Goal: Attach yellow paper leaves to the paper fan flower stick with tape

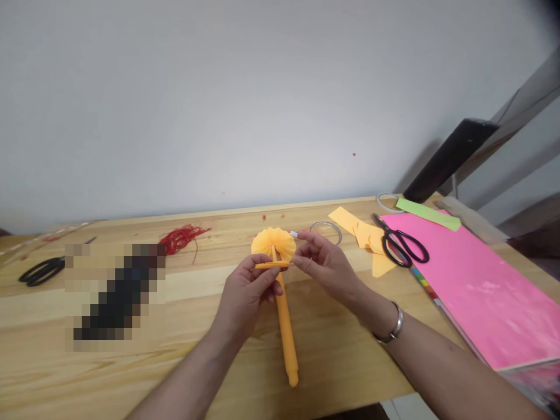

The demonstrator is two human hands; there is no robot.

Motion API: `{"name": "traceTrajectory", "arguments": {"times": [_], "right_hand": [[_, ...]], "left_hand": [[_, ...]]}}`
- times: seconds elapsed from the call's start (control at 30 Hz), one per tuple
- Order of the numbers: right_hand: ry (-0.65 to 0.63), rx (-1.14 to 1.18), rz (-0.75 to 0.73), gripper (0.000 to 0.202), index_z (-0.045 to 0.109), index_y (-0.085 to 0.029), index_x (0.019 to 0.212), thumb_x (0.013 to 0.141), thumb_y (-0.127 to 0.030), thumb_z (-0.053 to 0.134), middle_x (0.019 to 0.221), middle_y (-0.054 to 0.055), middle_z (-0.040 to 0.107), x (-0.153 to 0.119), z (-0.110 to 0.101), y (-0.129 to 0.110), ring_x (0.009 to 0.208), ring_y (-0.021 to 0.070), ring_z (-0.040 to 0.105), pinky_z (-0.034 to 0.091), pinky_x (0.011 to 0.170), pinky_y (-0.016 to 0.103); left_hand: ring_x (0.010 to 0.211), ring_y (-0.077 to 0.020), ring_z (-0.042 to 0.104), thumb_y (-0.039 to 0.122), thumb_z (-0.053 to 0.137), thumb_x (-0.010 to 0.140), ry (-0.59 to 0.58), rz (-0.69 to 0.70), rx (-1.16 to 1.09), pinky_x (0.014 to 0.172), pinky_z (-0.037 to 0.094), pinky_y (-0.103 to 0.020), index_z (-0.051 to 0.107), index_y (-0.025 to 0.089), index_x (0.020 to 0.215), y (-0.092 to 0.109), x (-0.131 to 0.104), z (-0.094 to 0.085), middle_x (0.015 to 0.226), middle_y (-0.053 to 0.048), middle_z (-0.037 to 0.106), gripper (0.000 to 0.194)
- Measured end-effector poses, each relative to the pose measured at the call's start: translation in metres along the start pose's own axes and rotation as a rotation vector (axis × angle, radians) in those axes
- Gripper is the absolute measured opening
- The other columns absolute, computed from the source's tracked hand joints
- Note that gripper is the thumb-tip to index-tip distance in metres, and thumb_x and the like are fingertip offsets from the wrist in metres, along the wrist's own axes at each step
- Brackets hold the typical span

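Left hand [249,286] and right hand [328,262] are pinching one folded strip [272,265] over the desk [210,385]. One fan [262,240] is showing just beyond, one roll [286,332] below. Two scissors [388,229] are lying well apart, one overlapping pink paper [472,280].

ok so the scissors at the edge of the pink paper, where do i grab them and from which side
Probably by the black loops, with the right hand coming from the near right. The scissors lie with their blades pointing away to the far left, while the two loops open toward the near right, over the edge of the pink paper.
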State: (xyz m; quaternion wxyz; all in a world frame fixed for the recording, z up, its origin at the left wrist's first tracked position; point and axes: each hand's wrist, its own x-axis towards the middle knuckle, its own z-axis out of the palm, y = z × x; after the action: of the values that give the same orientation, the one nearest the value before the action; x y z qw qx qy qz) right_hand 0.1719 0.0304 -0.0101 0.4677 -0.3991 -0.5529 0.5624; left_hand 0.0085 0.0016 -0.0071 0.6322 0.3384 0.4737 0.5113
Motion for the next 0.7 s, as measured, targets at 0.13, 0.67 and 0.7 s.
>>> {"name": "traceTrajectory", "arguments": {"times": [0.13, 0.67, 0.7], "right_hand": [[0.018, -0.026, -0.033, 0.048, 0.049, -0.021, 0.112, 0.068, -0.025, 0.068, 0.079, -0.002, 0.055, -0.002, 0.004, 0.004, 0.072, 0.0128, 0.057, 0.046, 0.067, 0.03], [0.049, -0.114, -0.107, 0.043, 0.051, -0.022, 0.117, 0.075, -0.023, 0.062, 0.081, 0.0, 0.058, 0.0, -0.001, 0.011, 0.076, 0.0132, 0.057, 0.047, 0.07, 0.03], [0.055, -0.114, -0.115, 0.043, 0.051, -0.022, 0.117, 0.075, -0.023, 0.062, 0.082, 0.0, 0.058, 0.0, -0.001, 0.011, 0.077, 0.0132, 0.057, 0.047, 0.07, 0.03]], "left_hand": [[0.046, -0.0062, 0.056, 0.022, 0.074, 0.067, 0.017, 0.009, -0.021, 0.041, 0.036, -0.013, 0.051, 0.019, 0.084, 0.0, 0.0, -0.001, 0.06, 0.004, 0.066, 0.028], [0.049, -0.0091, 0.06, 0.03, 0.068, 0.073, -0.073, -0.035, 0.201, 0.044, 0.041, -0.019, 0.053, 0.017, 0.078, -0.002, -0.003, 0.001, 0.081, -0.005, 0.072, 0.021], [0.049, -0.009, 0.06, 0.03, 0.068, 0.073, -0.074, -0.039, 0.202, 0.044, 0.041, -0.019, 0.052, 0.017, 0.078, -0.002, -0.003, 0.001, 0.081, -0.005, 0.072, 0.021]]}}
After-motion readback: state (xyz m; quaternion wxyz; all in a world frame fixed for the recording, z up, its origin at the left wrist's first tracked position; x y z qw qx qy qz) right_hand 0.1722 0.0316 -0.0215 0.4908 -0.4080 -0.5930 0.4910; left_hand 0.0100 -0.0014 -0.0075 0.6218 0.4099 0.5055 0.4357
